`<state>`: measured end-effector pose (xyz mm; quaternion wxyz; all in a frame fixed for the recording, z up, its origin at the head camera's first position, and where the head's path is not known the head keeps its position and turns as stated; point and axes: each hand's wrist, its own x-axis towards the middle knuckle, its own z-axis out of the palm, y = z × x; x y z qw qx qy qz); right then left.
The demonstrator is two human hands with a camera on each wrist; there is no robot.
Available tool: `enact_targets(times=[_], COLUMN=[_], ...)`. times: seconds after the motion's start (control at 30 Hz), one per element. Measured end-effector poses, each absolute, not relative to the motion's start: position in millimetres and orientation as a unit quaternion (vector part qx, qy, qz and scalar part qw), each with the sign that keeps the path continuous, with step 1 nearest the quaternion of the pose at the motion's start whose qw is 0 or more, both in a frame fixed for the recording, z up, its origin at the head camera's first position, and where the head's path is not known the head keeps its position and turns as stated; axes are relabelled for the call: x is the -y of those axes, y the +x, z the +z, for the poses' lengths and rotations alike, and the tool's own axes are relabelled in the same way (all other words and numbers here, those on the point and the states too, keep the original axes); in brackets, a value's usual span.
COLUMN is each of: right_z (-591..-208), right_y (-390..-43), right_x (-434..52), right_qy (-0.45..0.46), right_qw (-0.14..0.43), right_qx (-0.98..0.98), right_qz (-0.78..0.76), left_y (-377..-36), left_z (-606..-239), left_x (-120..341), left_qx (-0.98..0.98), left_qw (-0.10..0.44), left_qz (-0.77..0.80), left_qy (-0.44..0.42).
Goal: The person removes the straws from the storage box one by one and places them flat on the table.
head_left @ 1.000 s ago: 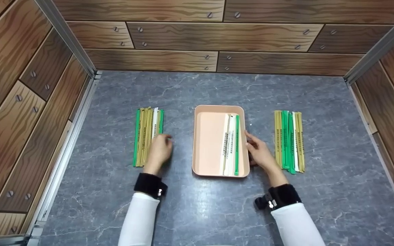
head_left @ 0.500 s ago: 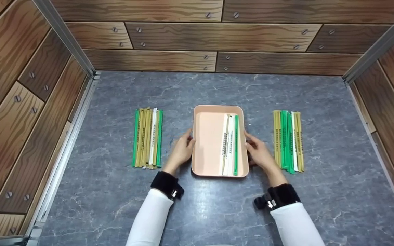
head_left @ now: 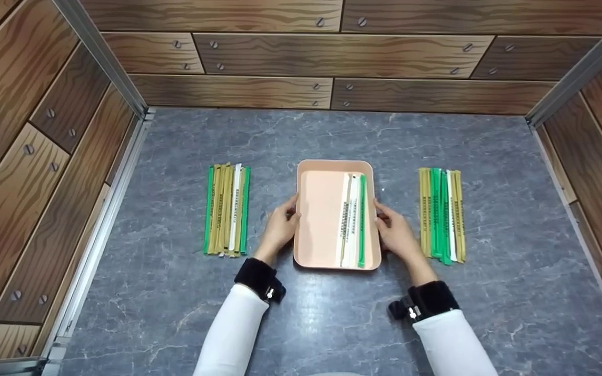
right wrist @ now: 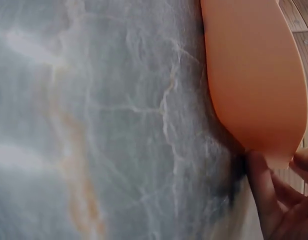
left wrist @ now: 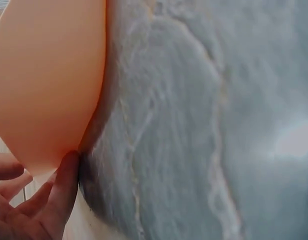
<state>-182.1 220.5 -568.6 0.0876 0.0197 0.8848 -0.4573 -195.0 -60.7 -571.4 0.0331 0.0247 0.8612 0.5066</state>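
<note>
A shallow peach-coloured tray (head_left: 317, 219) lies on the grey marbled surface, between my two hands in the head view. My left hand (head_left: 280, 224) holds its left side, with fingers at the lower edge and near the rim in the left wrist view. On the opposite side my right hand (head_left: 397, 230) grips the tray wall (right wrist: 254, 75), a fingertip at its bottom edge. Inside the tray, along its right half, lie several long slim wrapped sticks (head_left: 362, 222), white, tan and green with printed lettering, side by side.
To the left is a row of similar wrapped sticks (head_left: 226, 209), mostly tan with green at both ends. Another row of green, tan and white sticks (head_left: 439, 214) lies to the right. Wood-patterned panels (head_left: 301, 55) wall the back and both sides.
My left hand has moved right, from the left row of sticks to the tray's left side. The right hand stays at the tray, and the sticks inside look unchanged.
</note>
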Motion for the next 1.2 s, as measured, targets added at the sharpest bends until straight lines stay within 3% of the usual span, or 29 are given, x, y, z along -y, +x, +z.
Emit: enact_targets(times=[0.2,0.3,0.37,0.5,0.6,0.87,1.2], right_z=[-550.8,-541.2,-537.5,-537.0,-542.1,-556.3,-562.0], right_y=[-174.9,-169.7,-167.7,-163.0,-160.7,-164.0,-164.4], right_x=[-204.0,-188.1,-176.9,-157.8,-149.1,-139.7,-141.8], right_qy=[0.004,-0.008,-0.025,-0.031,-0.020,-0.033,-0.041], right_qw=[-0.057,-0.112,-0.100,0.012,0.059,0.024,0.005], right_qx=[-0.960,-0.959,-0.955,-0.964,-0.976,-0.990,-0.984], right_qz=[-0.273,-0.261,-0.277,-0.266,-0.209,-0.134,-0.172], left_y=[-195.7,-195.5,-195.6,-196.2,-196.9,-199.8,-200.4], left_z=[-572.3,-571.8,-571.2,-570.1,-569.5,-568.5,-566.8], left_x=[61.8,61.5,61.6,62.8,63.8,65.1,65.9], left_qx=[-0.851,-0.851,-0.850,-0.848,-0.846,-0.844,-0.834], left_qw=[0.039,0.040,0.043,0.053,0.064,0.083,0.103], left_qz=[0.523,0.524,0.524,0.527,0.530,0.530,0.541], left_qy=[0.019,0.014,0.010,0.002,-0.001,-0.008,-0.028])
